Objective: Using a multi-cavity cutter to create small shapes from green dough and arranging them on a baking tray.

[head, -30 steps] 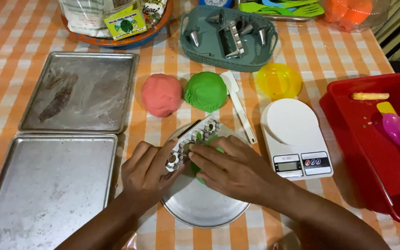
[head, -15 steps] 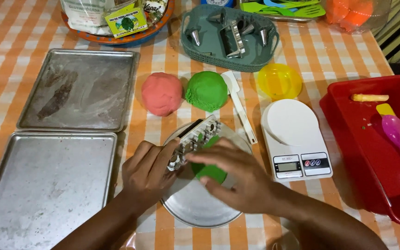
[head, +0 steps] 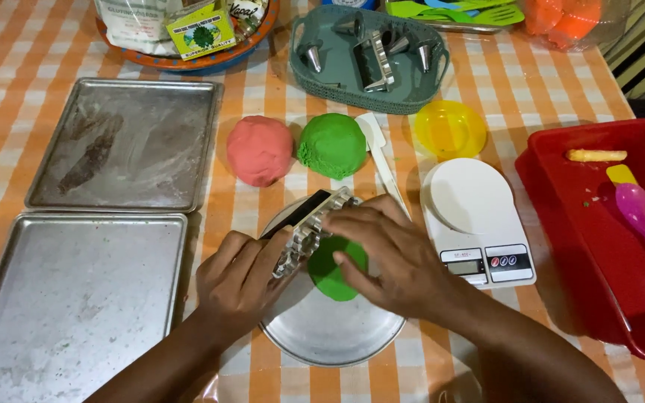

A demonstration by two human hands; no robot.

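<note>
My left hand (head: 242, 280) grips a long metal mould (head: 313, 230) that lies tilted over a round metal plate (head: 330, 332). My right hand (head: 393, 257) rests on the mould's far end, with its fingers pressing a flat piece of green dough (head: 335, 270) against the mould's side. Behind the plate sit a pink dough ball (head: 260, 149) and a green dough ball (head: 331, 145), side by side on the checked tablecloth.
Two metal baking trays (head: 125, 142) (head: 69, 298) lie at the left. A white kitchen scale (head: 479, 220) stands right of the plate, with a red tub (head: 606, 246) beyond it. A white spatula (head: 378, 153), a yellow bowl (head: 449, 128) and a grey basket of metal tips (head: 367, 56) are behind.
My right hand has slid to the right, off the dough, so the flattened green piece now shows under its fingers. My left hand has stayed on the mould.
</note>
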